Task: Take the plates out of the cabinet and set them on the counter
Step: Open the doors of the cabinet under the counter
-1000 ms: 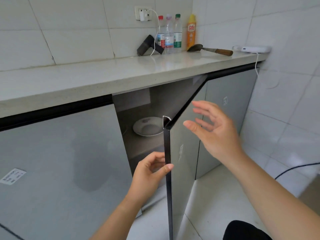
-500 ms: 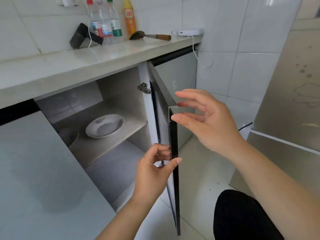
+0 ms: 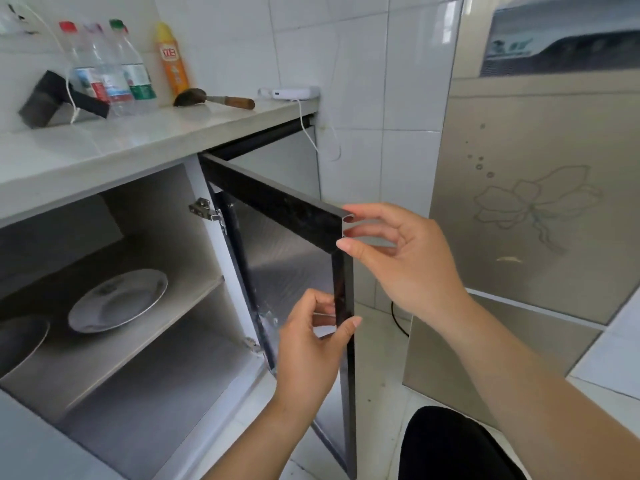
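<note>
Cabinet door (image 3: 287, 271) swung wide open. Left hand (image 3: 308, 348) pinches door's free edge, thumb outside, fingers (image 3: 320, 303) curled behind. Right hand (image 3: 401, 258) at door's top corner, fingers spread, fingertips touching corner. Plate (image 3: 117, 301) flat on shelf (image 3: 145, 344) inside cabinet; second dish (image 3: 20, 337) at left, partly cut off. Bench (image 3: 104, 147) above.

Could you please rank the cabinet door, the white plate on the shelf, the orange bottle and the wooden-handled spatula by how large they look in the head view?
1. cabinet door, though it is nearest the camera
2. white plate
3. orange bottle and wooden-handled spatula: similar, unranked
</note>
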The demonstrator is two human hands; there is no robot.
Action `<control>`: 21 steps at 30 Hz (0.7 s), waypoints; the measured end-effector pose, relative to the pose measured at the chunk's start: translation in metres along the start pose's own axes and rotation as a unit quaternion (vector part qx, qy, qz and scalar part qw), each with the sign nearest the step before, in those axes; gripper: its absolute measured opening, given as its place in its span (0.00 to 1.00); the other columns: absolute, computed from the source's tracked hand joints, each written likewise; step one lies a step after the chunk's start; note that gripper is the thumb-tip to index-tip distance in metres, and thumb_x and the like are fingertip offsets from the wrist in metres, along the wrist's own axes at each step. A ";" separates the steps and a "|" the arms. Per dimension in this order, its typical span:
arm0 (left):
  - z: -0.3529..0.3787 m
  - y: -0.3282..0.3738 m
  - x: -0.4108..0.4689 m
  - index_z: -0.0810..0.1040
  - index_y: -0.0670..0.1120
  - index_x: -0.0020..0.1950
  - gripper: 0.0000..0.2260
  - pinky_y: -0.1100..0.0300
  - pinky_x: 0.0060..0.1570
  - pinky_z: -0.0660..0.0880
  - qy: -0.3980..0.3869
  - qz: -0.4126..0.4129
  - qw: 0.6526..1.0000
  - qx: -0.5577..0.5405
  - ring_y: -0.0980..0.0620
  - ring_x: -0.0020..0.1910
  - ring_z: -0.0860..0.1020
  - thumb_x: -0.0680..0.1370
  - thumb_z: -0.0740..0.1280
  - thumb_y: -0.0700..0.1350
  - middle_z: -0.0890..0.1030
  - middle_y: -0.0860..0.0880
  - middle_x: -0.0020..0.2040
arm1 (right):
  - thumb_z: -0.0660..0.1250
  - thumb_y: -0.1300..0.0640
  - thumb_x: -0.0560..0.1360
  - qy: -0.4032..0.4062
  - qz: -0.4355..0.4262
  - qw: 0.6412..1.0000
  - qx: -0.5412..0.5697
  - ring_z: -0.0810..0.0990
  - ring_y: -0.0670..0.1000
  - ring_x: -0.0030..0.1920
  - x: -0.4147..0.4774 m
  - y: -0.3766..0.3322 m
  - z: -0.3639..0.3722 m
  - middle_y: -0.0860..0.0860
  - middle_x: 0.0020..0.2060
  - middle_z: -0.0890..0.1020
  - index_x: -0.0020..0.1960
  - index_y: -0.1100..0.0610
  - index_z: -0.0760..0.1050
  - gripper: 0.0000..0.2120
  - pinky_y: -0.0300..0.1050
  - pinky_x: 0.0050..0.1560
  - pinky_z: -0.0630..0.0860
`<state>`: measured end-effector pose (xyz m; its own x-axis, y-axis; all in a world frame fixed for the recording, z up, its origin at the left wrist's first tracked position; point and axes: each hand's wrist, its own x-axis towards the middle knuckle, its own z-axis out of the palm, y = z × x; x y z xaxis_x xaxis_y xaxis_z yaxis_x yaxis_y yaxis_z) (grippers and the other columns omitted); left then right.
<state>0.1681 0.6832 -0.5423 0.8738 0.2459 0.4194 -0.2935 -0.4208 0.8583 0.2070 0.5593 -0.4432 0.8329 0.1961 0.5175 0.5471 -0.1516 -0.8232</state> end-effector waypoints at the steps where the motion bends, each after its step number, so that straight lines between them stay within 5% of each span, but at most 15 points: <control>1: 0.005 0.000 0.003 0.74 0.56 0.42 0.11 0.74 0.39 0.72 -0.007 -0.001 1.000 0.000 0.57 0.43 0.78 0.69 0.74 0.45 0.79 0.57 0.40 | 0.72 0.58 0.70 0.003 0.002 1.000 0.000 0.81 0.39 0.46 0.003 0.003 -0.004 0.41 0.46 0.83 0.54 0.48 0.78 0.14 0.40 0.49 0.80; 10: 0.051 -0.007 0.035 0.75 0.54 0.54 0.12 0.76 0.44 0.72 -0.052 -0.006 0.999 0.011 0.60 0.52 0.77 0.72 0.72 0.46 0.80 0.57 0.51 | 0.70 0.57 0.72 0.020 0.019 0.999 -0.025 0.81 0.38 0.47 0.036 0.038 -0.036 0.40 0.46 0.82 0.56 0.45 0.77 0.14 0.34 0.49 0.77; 16: 0.075 -0.005 0.055 0.72 0.61 0.50 0.11 0.78 0.43 0.71 -0.052 -0.037 0.998 0.009 0.63 0.51 0.77 0.73 0.70 0.47 0.78 0.63 0.50 | 0.69 0.56 0.73 0.020 0.005 0.998 -0.068 0.81 0.38 0.46 0.057 0.055 -0.054 0.40 0.46 0.81 0.58 0.45 0.76 0.15 0.26 0.48 0.74; 21: 0.086 -0.008 0.066 0.69 0.65 0.58 0.18 0.70 0.47 0.76 -0.100 -0.043 0.994 -0.010 0.66 0.56 0.74 0.74 0.70 0.48 0.74 0.65 0.56 | 0.68 0.57 0.74 0.034 0.008 0.996 -0.076 0.81 0.40 0.48 0.071 0.069 -0.062 0.41 0.46 0.81 0.60 0.46 0.75 0.16 0.27 0.48 0.74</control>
<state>0.2618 0.6273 -0.5467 0.9551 0.1008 0.2787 -0.2202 -0.3880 0.8950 0.3092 0.5030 -0.4483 0.8427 0.1278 0.5230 0.5355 -0.3009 -0.7891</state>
